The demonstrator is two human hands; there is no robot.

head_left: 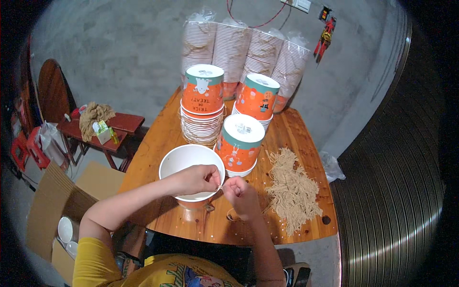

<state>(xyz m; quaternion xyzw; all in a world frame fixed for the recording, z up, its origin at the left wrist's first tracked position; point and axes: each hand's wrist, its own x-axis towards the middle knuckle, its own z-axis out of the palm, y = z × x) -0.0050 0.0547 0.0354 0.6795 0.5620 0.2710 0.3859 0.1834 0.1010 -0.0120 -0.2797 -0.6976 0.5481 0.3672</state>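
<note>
A paper bucket [180, 161], white inside and orange outside, stands mouth up at the near edge of the wooden table. My left hand [200, 179] reaches across its mouth, fingers pinched at the right side of the rim. Close beside it, just outside the rim, my right hand [242, 195] is pinched too. A thin beige string [220, 187] shows between the two sets of fingertips; how it runs through the rim is too small to tell. Right of my hands lies a loose heap of beige strings [292, 191].
Behind the bucket stand upside-down stacks of orange and green buckets, one nearest [240, 146], one left [203, 95] with strings hanging from it, one right [258, 98]. Plastic-wrapped bucket stacks [232, 50] line the table's back. A cardboard box [52, 210] is at the left, a ribbed shutter [387, 191] right.
</note>
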